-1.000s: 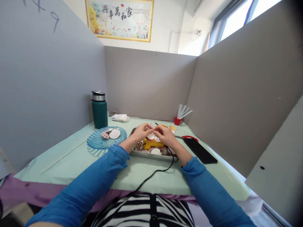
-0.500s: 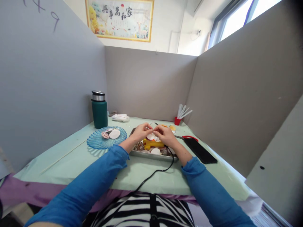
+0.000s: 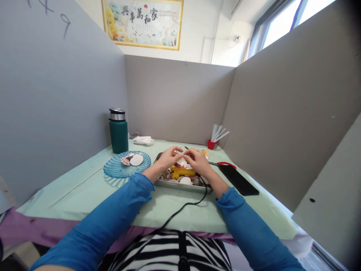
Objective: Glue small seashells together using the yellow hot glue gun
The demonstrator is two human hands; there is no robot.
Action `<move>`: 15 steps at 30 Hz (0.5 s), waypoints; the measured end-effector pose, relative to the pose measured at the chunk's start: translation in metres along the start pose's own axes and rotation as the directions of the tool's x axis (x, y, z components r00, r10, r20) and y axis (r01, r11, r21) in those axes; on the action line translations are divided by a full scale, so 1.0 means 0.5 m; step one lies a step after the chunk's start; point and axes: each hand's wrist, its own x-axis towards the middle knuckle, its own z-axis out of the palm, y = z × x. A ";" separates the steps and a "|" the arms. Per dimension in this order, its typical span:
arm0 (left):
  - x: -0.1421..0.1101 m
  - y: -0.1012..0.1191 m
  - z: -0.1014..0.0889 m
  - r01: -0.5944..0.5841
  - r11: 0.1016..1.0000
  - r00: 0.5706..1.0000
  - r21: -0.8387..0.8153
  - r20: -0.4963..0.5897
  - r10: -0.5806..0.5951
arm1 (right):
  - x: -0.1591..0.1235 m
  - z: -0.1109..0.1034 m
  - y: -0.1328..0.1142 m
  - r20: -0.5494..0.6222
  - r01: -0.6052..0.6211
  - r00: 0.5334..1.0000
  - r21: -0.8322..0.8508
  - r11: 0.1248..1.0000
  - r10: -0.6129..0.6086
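My left hand and my right hand meet over a metal tray, fingertips pinched close together. Between them is a white seashell, partly covered by the fingers. Below the hands a yellow hot glue gun lies in the tray among many shells, and its black cord runs over the front rim toward me. A flat white shell rests near the tray's front edge.
To the left are a blue glass plate with several shells and a green bottle. On the right lie a black phone and red-handled scissors. A red cup of white glue sticks stands behind; grey partitions enclose the table.
The white shell between my fingers has turned and shifted slightly. Both hands stay in almost the same place, and everything else on the table is unmoved.
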 end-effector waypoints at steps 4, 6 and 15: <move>0.001 0.000 0.002 -0.019 1.000 1.000 -0.018 -0.007 0.019 | -0.001 0.001 0.002 0.004 -0.005 1.000 0.005 1.000 0.004; 0.003 -0.003 0.002 -0.031 0.999 0.999 -0.028 -0.016 0.030 | -0.001 0.001 0.001 0.006 -0.004 1.000 0.011 1.000 0.004; 0.009 -0.013 -0.004 -0.034 0.998 0.998 0.045 -0.047 0.036 | 0.000 -0.001 -0.003 0.024 0.011 1.000 0.006 1.000 -0.011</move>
